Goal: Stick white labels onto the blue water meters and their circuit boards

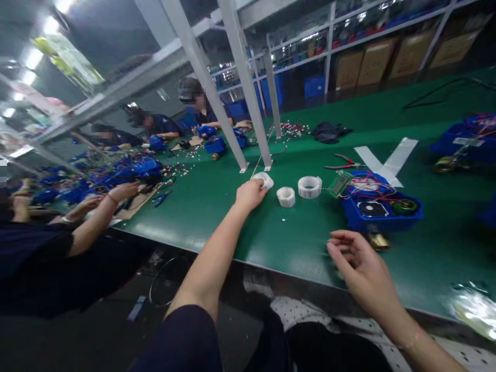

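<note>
My left hand [250, 196] reaches out over the green table, its fingers closed on the edge of a white roll [265, 179]. Two more white rolls of labels or tape, a small one [285, 197] and a wider one [309, 187], stand just right of it. My right hand [358, 261] hovers near the table's front edge, fingers loosely curved and apart, holding nothing. Beyond it sits a blue plastic housing [382, 219] with wires and a round black part inside. A green circuit board [340, 184] leans at the housing's left side.
Red-handled pliers [343, 163] and white strips [387, 164] lie behind the housing. Metal posts [248, 77] rise from the green table [217, 206]. At left, a co-worker's arms [96, 217] are near blue pliers [160, 198]. Another blue housing [465, 142] is at far right.
</note>
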The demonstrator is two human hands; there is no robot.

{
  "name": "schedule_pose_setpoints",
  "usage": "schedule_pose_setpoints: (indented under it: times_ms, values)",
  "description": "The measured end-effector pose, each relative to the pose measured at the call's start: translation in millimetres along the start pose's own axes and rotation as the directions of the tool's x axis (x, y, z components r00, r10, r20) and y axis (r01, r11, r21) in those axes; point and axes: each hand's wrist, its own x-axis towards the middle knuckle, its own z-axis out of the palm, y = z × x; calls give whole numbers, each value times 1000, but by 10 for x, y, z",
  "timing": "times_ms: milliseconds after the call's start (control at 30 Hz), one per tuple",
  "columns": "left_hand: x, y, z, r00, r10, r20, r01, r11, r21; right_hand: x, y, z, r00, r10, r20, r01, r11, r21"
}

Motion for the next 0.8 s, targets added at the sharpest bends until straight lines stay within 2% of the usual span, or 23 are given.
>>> schedule_pose_setpoints:
  times_ms: [33, 100, 133, 167, 200, 233, 300, 333, 400, 467, 533, 600, 700, 800]
  values:
    - [-88, 27, -58, 999, 9, -52, -8, 1000, 27, -13, -2, -1, 1000, 5, 0, -5, 1000, 12]
    - [-312, 118, -142, 993, -1, -116, -3, 999, -34, -32, -6, -3, 1000, 9, 0, -9, 999, 31]
    - [-464, 197, -156, 990, -15, -138, 3, 996, -91, -37, -9, -4, 1000, 8, 1, -8, 999, 36]
    - [-646, 300, -146, 981, -70, -180, 20, 964, -265, -39, -12, -6, 1000, 9, 10, -9, 999, 37]
    - [-849, 424, -113, 976, -146, -162, 51, 874, -484, -39, -14, -9, 1000, 4, 15, -4, 999, 36]
    - [-1061, 562, -63, 975, -203, -94, 91, 746, -659, -38, -14, -15, 1000, -7, 13, 6, 999, 31]
    - [-1449, 845, 64, 974, -204, 102, 191, 482, -855, -31, -6, -36, 999, -37, -10, 37, 999, 16]
    - [-1598, 972, 125, 969, -169, 182, 233, 366, -901, -26, 0, -52, 998, -55, -19, 55, 998, 8]
    - [-1775, 1160, 210, 955, -96, 281, 295, 194, -936, -16, 14, -89, 994, -109, -24, 109, 994, -7]
    - [-1814, 1245, 240, 943, -38, 330, 332, 89, -939, -10, 18, -122, 982, -191, 0, 191, 982, -11]
    - [-1786, 1249, 239, 936, -4, 353, 353, 48, -934, -13, 7, -138, 966, -257, 23, 257, 966, 13]
    - [-1756, 1220, 229, 936, 5, 353, 351, 66, -934, -22, -16, -133, 961, -271, 51, 269, 962, 46]
    - [-1758, 1182, 219, 937, 23, 349, 344, 121, -931, -36, -47, -108, 970, -229, 75, 224, 972, 71]
    - [-1779, 1176, 221, 931, 26, 365, 359, 131, -924, -35, -52, -98, 982, -177, 68, 171, 982, 85]
